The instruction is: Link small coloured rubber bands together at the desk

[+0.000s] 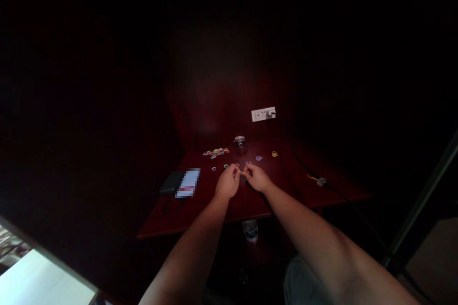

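Observation:
My left hand (pixel 229 182) and my right hand (pixel 258 178) meet over the middle of the dark red table. Between their pinched fingertips stretches a small yellow elastic band (pixel 242 172), gripped from both sides. Just beyond the fingers lie loose coloured bands: a blue one (pixel 213 168), a green one (pixel 225 166) and pinkish ones partly hidden by my hands. To the right are a purple group of bands (pixel 259 158) and a yellow group (pixel 275 154). Farther back on the left is a pile of mixed coloured bands (pixel 216 152).
A clear jar with a pale lid (pixel 239 143) stands at the back. At left lie a phone with a lit screen (pixel 188 183) and a black case-like object (pixel 171 183). A cable with a connector (pixel 322 181) crosses the right side. A wall socket (pixel 264 114) holds a plug.

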